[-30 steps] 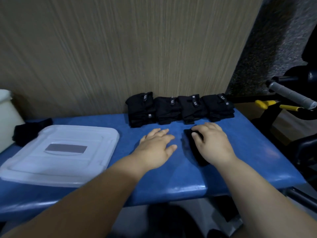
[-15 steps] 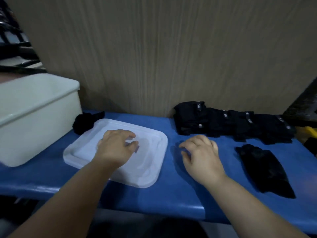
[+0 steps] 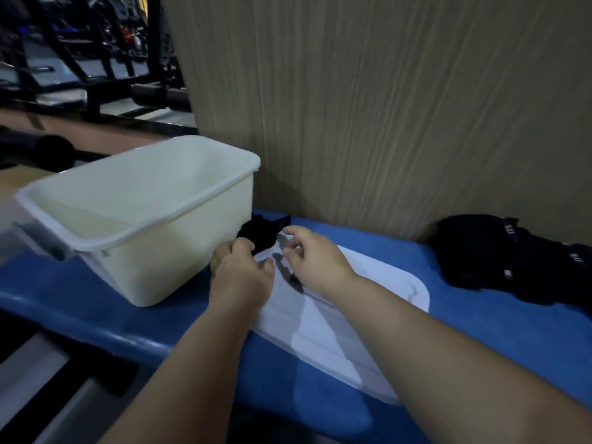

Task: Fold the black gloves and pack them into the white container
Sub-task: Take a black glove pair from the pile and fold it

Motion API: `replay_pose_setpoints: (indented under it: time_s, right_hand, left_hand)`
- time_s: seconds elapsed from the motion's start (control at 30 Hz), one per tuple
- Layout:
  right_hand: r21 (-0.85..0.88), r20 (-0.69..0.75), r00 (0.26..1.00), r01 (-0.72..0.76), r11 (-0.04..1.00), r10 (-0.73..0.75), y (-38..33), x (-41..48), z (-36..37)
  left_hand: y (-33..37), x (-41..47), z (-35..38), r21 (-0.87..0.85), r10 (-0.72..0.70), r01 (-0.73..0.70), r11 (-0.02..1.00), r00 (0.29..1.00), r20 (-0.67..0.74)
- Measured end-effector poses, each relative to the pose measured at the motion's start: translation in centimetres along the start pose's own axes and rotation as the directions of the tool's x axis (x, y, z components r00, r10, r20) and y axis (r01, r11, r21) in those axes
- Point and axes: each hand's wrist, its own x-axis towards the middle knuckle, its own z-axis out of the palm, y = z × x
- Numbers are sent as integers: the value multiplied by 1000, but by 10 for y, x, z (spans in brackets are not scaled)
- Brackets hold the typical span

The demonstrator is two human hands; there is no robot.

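Beside the white container (image 3: 137,219), at my eleven o'clock, my left grip (image 3: 240,274) pinches a black glove (image 3: 261,233); my right grip (image 3: 315,256) hovers slack and empty over the lid (image 3: 390,280).

Blue bench (image 3: 96,304) against wood-grain panel (image 3: 384,107); dark frames (image 3: 96,59), perhaps gym equipment, beyond.

white container (image 3: 160,219) – black glove (image 3: 261,233), blue table (image 3: 480,341), white lid (image 3: 384,283), wood-grain beige wall (image 3: 384,107)

The folded black gloves (image 3: 499,251) are cut off by the right edge.
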Motion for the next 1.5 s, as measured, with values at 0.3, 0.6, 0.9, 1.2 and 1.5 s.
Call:
replay_pose_setpoints:
  time_s: [0.3,0.6,0.9,1.2,1.5]
  right_hand:
    - [140,58,995,-90,986,83,-19,40,14]
    - [439,-47,974,-178,881,220,3,28,-9]
    - [462,4,968,-222,859,249,56,-69,-73]
    - [272,-85,932,-318,908,352,104,-190,-137]
    - [254,-123,918,-338,906,377,138,-250,-153]
  left_hand:
    - [-3,21,5,-5,-17,18,1000,997,75]
    - [4,12,11,-158,124,-98,982,980,158]
    - [53,-28,32,-190,345,-320,928,931,121]
    - [101,-104,83,-168,579,-585,793,638,508]
    - [132,-148,109,-149,599,-660,737,534,597]
